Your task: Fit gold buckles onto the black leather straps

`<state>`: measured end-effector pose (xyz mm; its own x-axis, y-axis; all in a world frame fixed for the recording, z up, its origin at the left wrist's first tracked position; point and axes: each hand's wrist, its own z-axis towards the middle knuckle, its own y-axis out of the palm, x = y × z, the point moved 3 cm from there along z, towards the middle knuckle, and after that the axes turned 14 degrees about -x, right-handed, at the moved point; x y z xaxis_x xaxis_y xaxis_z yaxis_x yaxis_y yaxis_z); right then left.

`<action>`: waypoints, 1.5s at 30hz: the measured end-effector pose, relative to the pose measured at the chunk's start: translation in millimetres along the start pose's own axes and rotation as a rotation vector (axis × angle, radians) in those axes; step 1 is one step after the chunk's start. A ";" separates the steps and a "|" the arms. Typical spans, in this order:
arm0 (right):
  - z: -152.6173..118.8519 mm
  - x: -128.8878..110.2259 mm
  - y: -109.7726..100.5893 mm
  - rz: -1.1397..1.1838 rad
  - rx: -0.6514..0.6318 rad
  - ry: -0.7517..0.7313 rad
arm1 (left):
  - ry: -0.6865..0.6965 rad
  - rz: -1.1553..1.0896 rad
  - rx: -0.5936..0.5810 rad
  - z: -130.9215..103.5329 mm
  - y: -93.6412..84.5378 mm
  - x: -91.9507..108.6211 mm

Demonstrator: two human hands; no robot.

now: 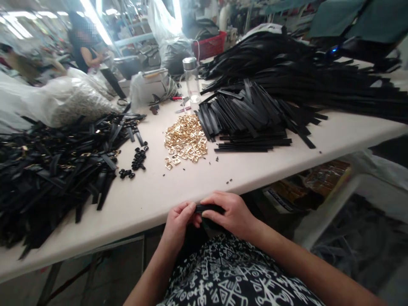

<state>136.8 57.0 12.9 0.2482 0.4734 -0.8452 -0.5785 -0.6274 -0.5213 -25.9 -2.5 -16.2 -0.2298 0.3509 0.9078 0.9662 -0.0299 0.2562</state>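
Observation:
At the table's front edge, a black strap [200,208] is stretched between my two hands. My left hand [182,216] pinches its left end, thumb against fingers. Around the other part of it my right hand [228,210] is closed, with thumb and fingers on either side. Beyond my hands lies a heap of gold metal buckles [186,138]. Small black rings [139,159] sit to its left. To the right is a stack of short black straps [242,112]. A big pile of black straps with gold fittings [57,170] covers the table's left side.
A clear bottle with a metal lid [192,80] stands behind the buckles. Long black strips [296,72] fill the back right. Plastic bags [73,95] and a red basket [210,46] are farther back. A person [87,53] is in the left background.

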 end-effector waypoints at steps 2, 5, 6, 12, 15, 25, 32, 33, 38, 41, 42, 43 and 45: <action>0.8 0.7 0.8 -0.075 0.009 -0.030 | 0.027 0.069 -0.001 -0.2 0.8 4.0; 2.8 4.0 2.5 -0.157 0.032 -0.097 | 0.049 0.119 -0.018 2.6 4.2 7.7; 3.8 5.2 2.8 -0.189 0.044 -0.121 | 0.053 0.119 -0.031 4.1 5.2 8.3; 10.4 20.4 -12.6 -0.334 0.101 -0.120 | 0.107 0.284 -0.037 9.2 -26.3 26.0; 11.1 38.0 -32.2 -0.369 0.170 -0.017 | 0.181 0.521 0.245 8.5 -86.9 50.8; 7.4 64.6 -40.5 -0.439 0.226 0.139 | 0.069 1.209 0.629 29.5 -206.9 95.1; 7.3 64.2 -40.9 -0.467 0.195 0.145 | -0.053 1.156 0.678 19.6 -226.0 97.4; 7.1 64.9 -40.7 -0.469 0.194 0.146 | -0.064 1.148 0.693 17.4 -228.9 97.1; 6.6 67.9 -38.8 -0.470 0.198 0.136 | -0.068 1.086 0.757 9.1 -234.1 91.7; 6.5 70.0 -38.1 -0.469 0.202 0.130 | -0.030 0.998 0.741 4.4 -231.3 89.2; 6.5 70.7 -38.3 -0.466 0.205 0.131 | -0.013 0.961 0.727 2.8 -229.4 88.7; 6.4 71.3 -38.5 -0.460 0.211 0.134 | 0.004 0.917 0.708 1.3 -226.9 88.0; 6.2 71.4 -39.2 -0.439 0.224 0.139 | 0.037 0.807 0.654 -0.6 -218.8 85.1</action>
<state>172.4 119.3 -26.2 0.5977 0.5662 -0.5676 -0.5448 -0.2326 -0.8057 -256.9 33.4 5.2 0.5210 0.4226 0.7416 0.7066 0.2739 -0.6525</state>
